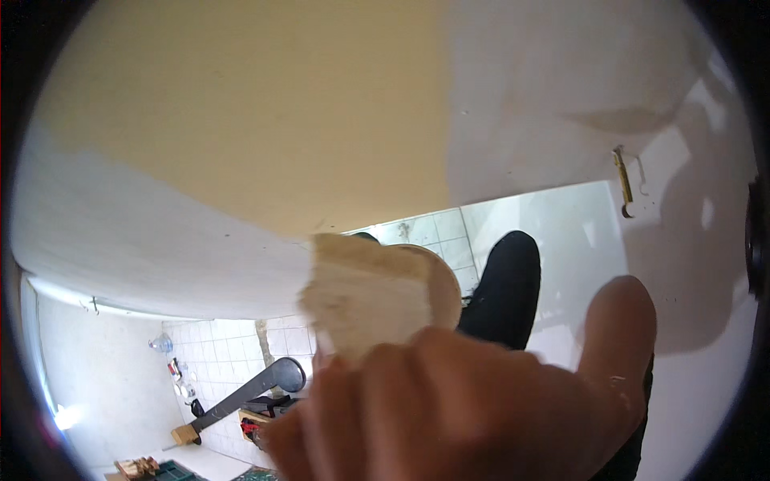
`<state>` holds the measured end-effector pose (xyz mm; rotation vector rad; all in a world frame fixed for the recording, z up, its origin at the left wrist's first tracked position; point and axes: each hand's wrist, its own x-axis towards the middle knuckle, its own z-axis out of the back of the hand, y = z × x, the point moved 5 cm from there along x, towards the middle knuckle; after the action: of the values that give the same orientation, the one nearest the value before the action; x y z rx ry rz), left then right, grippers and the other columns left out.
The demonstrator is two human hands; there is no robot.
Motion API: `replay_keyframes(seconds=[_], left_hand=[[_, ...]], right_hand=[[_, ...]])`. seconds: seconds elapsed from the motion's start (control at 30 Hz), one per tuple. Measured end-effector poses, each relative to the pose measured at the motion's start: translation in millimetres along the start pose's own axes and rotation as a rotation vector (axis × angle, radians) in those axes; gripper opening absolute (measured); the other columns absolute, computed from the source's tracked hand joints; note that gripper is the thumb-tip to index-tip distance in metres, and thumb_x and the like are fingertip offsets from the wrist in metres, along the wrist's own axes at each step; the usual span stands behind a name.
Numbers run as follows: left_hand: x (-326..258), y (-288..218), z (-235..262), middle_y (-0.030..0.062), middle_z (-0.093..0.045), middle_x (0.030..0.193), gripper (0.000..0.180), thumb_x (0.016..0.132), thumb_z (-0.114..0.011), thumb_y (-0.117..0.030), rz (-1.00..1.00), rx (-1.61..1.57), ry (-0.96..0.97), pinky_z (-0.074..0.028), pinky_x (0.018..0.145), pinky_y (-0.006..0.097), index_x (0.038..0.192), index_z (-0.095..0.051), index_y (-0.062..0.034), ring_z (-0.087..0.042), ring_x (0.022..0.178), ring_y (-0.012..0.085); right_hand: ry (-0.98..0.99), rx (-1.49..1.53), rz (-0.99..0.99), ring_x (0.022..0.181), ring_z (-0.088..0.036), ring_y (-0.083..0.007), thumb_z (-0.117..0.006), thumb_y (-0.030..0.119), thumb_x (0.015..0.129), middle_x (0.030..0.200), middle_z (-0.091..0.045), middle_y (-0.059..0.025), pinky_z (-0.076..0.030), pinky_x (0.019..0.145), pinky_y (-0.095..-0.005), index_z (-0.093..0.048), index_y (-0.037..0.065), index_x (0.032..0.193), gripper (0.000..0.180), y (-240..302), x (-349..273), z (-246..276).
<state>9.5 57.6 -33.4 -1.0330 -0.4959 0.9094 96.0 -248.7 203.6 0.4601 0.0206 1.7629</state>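
Head view: right up close, the right hand (449, 409) curls firmly around a blurred, pale, flat tool (369, 301), whether touching the wall I can't tell, while the left hand is out of sight. Just beyond the tool sits a round, pale container (443, 280), and past it the yellow coat (281, 104) looks only part done, with pale wall (529, 104) uncovered rightward and lower left.

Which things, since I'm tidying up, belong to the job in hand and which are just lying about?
Seemingly the job's:
Pale block in the right hand (blurred)
Yellow-patched wall
Round-rimmed thing behind the block, perhaps

Seemingly just lying about:
Clear bottle
Long dark object
Green crate-like thing
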Motion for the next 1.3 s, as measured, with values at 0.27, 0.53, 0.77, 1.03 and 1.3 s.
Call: replay_keyframes(seconds=[0.27, 0.53, 0.77, 1.03, 1.3], left_hand=[[15.9, -48.6, -16.9, 0.0191, -0.047, 0.055, 0.030, 0.088, -0.063, -0.017, -0.155, 0.076, 0.049, -0.038, 0.048, 0.041, 0.070, -0.053, 0.0047, -0.042, 0.047, 0.0173], [10.3, -42.0, -4.9, 0.0220, -0.051, 0.057, 0.029, 0.087, -0.062, -0.017, -0.154, 0.073, -0.001, -0.041, 0.049, 0.042, 0.070, -0.053, 0.0049, -0.050, 0.045, 0.0259], [9.7, -43.2, -0.5, 0.0225, -0.050, 0.057, 0.028, 0.085, -0.063, -0.016, -0.165, 0.034, -0.008, -0.041, 0.048, 0.042, 0.069, -0.053, 0.0048, -0.049, 0.044, 0.0301], [9.2, -30.0, 3.3, 0.0167, -0.049, 0.057, 0.026, 0.088, -0.063, -0.016, -0.105, 0.051, 0.026, -0.039, 0.049, 0.037, 0.075, -0.057, 0.0066, -0.041, 0.055, 0.0110], [12.1, -21.8, 3.6, 0.0141, -0.050, 0.056, 0.025, 0.087, -0.061, -0.013, -0.115, 0.032, 0.037, -0.038, 0.049, 0.035, 0.074, -0.056, 0.0063, -0.043, 0.056, 0.0086]], right_hand=[[-0.110, -0.425, -0.234, 0.048, -0.056, -0.0176, -0.083, 0.013, 0.059, 0.063, -0.057, -0.0007, -0.041, 0.041, -0.0304, -0.055, 0.008, 0.062, 0.029, -59.9, 129.6, 58.1], [-0.115, 0.528, -0.182, 0.056, -0.070, -0.0224, -0.076, 0.013, 0.091, 0.069, -0.069, -0.0111, -0.051, 0.050, -0.0297, -0.062, 0.002, 0.083, 0.019, -158.0, 92.8, -34.8], [-0.082, 0.730, -0.455, 0.063, -0.071, -0.0201, -0.072, 0.012, 0.095, 0.073, -0.071, -0.0136, -0.052, 0.059, -0.0299, -0.066, -0.001, 0.088, 0.016, -176.9, 98.2, -140.1], [0.157, 0.565, -0.454, 0.066, -0.070, -0.0369, -0.074, 0.014, 0.088, 0.068, -0.068, -0.0189, -0.054, 0.061, -0.0415, -0.066, -0.001, 0.080, 0.018, -177.6, 122.7, -185.9], [0.253, 0.500, -0.426, 0.073, -0.070, -0.0407, -0.070, 0.016, 0.088, 0.075, -0.070, -0.0227, -0.057, 0.071, -0.0462, -0.072, 0.000, 0.086, 0.016, -190.2, 140.7, -221.4]])
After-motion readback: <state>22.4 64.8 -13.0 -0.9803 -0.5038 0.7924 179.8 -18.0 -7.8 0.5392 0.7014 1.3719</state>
